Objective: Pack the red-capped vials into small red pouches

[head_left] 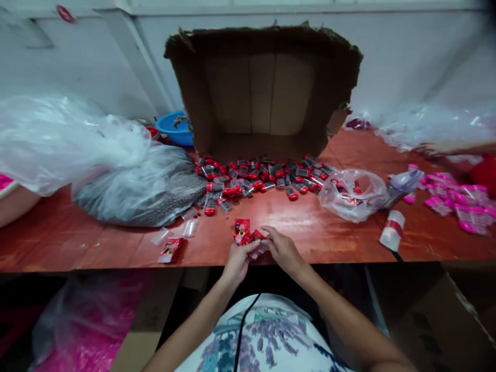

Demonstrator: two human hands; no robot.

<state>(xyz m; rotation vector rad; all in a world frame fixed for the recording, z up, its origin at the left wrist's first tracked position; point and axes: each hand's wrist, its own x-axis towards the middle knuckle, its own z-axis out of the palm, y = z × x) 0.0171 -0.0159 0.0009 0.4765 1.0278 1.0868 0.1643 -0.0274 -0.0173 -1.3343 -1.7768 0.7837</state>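
Note:
At the table's front edge, my left hand (237,259) is closed on small red printed cards (242,228). One card stands up above the fingers, and a creased red and pink piece lies beside it. My right hand (285,252) meets the left from the other side, its fingertips pinched on that creased piece; the exact grip is partly hidden. To the left lies a stack of similar red cards (170,250), near small clear plastic sleeves (189,228). Beyond my hands spreads a pile of small clear containers with red caps and dark contents (248,178).
A large cardboard box (267,93) opens toward me behind the pile. Left are a bag of dark grains (147,191) and a blue basin (176,126). Right are a plastic bag of red cards (352,194), a tape roll (392,231), pink-capped containers (461,199) and another person's hand (436,149).

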